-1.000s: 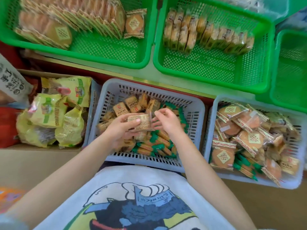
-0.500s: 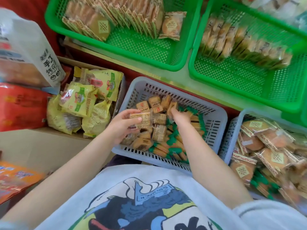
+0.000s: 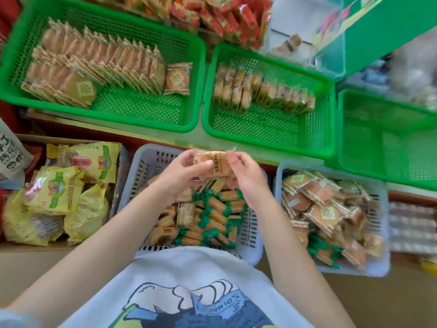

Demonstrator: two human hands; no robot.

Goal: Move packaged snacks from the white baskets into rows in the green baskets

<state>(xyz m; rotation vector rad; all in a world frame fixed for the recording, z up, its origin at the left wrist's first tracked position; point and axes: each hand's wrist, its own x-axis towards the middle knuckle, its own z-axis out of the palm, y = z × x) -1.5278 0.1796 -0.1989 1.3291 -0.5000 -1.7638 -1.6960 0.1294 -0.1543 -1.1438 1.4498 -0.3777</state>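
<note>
We hold a small stack of snack packets (image 3: 209,165) between both hands, above the far rim of the middle white basket (image 3: 142,176). Our left hand (image 3: 183,172) pinches the stack from its 9 o'clock side, thumb on top; our right hand (image 3: 244,172) pinches it from 3 o'clock, so the packets sit squarely between the two grips. At 12 o'clock from the stack stands a green basket (image 3: 272,136) with one row of like packets (image 3: 260,91). At 11 o'clock another green basket (image 3: 142,114) holds rows of round cakes. At 3 o'clock a second white basket (image 3: 378,268) lies heaped.
</note>
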